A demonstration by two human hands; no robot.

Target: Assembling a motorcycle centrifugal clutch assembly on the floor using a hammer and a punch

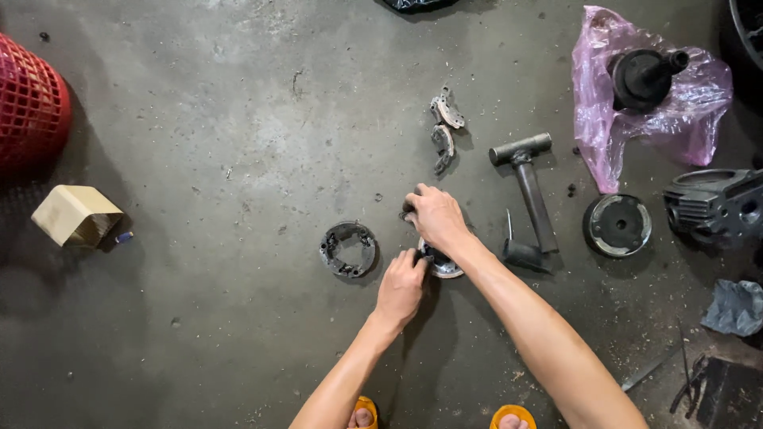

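Observation:
On a grey concrete floor, my left hand [401, 286] grips the edge of a small round metal part [443, 266] lying on the floor. Just above it, my right hand [435, 216] is closed over the top of the same part, fingers curled around a small dark piece that is mostly hidden. A dark ring-shaped plate [348, 249] rests on the floor just left of my hands. Two curved metal shoes [445, 127] lie farther up.
A T-shaped metal tool [531, 187] and a round drum [617, 226] lie to the right. A pink plastic bag [675, 119] holds a dark hub. A red basket [30, 107] and a cardboard box [75, 214] stand left. A dark engine part [715, 205] is at the right edge.

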